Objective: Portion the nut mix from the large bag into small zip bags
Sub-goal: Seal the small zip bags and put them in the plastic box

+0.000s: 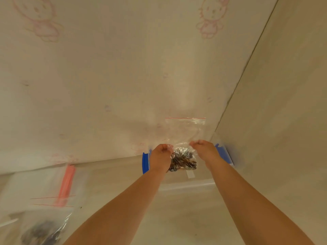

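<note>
A small bag (pixel 184 138) with nut mix (pixel 183 160) in it hung between the left hand (pixel 161 154) and right hand (pixel 203 147). More small bags (pixel 42 221) lay at the worktop's (pixel 177 218) near left.

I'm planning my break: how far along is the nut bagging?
One small filled bag lies at lower left, looking done. Left hand and right hand hold a small zip bag with nuts at its bottom, apparently unsealed. How much mix remains can't be seen.

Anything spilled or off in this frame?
No spill visible. Both hands, left and right, grip a small zip bag mid-height, nut mix bunched at the bottom, red zip edge up. Filled bags at lower left are blurred.
</note>
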